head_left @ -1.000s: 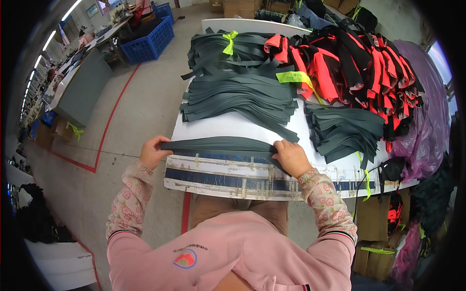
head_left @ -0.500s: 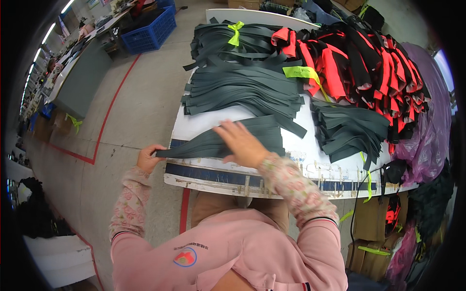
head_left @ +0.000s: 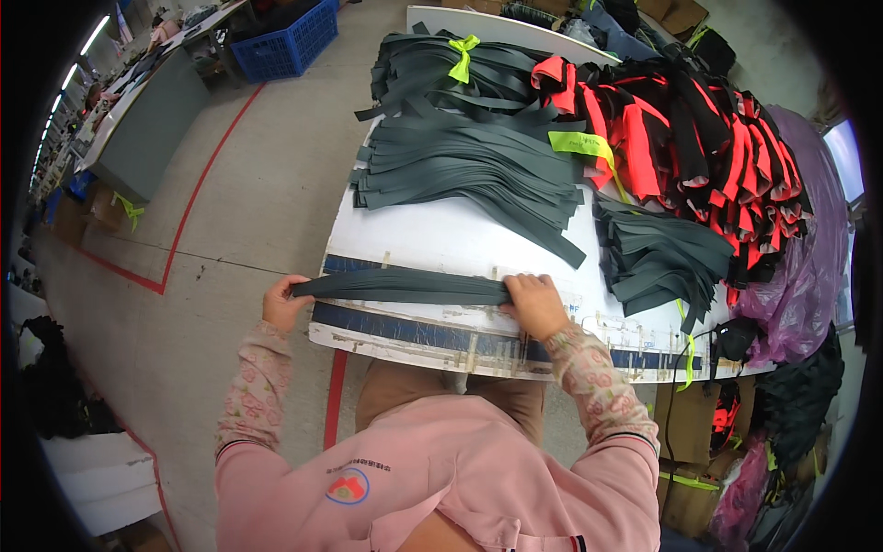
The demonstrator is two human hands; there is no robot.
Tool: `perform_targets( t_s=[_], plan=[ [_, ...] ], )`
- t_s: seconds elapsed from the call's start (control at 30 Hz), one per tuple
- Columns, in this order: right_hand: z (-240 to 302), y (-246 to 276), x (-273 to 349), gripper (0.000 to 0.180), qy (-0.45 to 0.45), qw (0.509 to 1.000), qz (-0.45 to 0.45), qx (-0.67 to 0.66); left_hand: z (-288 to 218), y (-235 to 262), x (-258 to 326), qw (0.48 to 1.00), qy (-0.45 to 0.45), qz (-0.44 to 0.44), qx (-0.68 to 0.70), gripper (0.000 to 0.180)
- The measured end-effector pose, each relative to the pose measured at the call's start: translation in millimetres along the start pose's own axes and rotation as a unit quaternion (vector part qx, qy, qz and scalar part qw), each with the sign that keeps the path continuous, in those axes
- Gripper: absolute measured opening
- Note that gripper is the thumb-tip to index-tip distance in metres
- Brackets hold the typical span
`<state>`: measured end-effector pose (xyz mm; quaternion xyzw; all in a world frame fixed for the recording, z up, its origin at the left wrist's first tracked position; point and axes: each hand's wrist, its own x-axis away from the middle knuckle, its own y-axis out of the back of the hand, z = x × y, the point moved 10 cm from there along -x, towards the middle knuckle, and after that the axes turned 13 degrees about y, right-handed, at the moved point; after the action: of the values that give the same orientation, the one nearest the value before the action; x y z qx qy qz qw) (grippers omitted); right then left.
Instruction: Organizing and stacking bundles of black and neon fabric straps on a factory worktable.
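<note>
A slim bundle of dark grey-green strips (head_left: 405, 286) spans the near side of a white work table (head_left: 368, 230), drawn level between a worker's two hands, its left end jutting past the table's edge. The left hand (head_left: 285, 302) pinches that end; the right hand (head_left: 536, 305) closes over the other, though its own back hides part of the grip. The strips look largely gathered and evened, but no tie shows around them, and they lie apart from the other piles. Beyond, a broad middle pile (head_left: 469, 166) lies fanned and loose, while the far pile (head_left: 405, 74) wears a yellow-green tie (head_left: 464, 57), seemingly the further along. A smaller pile (head_left: 658, 253) spreads untidily to the right, below a heap of black and coral pieces (head_left: 644, 138) beside purple plastic sheeting (head_left: 809, 221). A blue crate (head_left: 294, 48) stands on the floor beyond.
</note>
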<state>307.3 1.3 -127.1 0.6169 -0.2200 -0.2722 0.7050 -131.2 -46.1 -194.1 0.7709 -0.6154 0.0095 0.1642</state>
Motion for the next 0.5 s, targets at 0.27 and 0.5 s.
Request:
perform_targets(
  t_s=[0.27, 0.5],
  plan=[
    [-6.2, 73.1, 60.3, 0.038, -0.028, 0.989, -0.105, 0.099, -74.0, -26.4, 15.6, 0.981, -0.157, 0.011, -0.113, 0.036],
    [-29.8, 5.5, 86.4, 0.040, -0.065, 0.994, -0.049, 0.074, -18.5, -41.6, -5.5, 0.986, -0.055, 0.022, -0.153, 0.033]
  ],
)
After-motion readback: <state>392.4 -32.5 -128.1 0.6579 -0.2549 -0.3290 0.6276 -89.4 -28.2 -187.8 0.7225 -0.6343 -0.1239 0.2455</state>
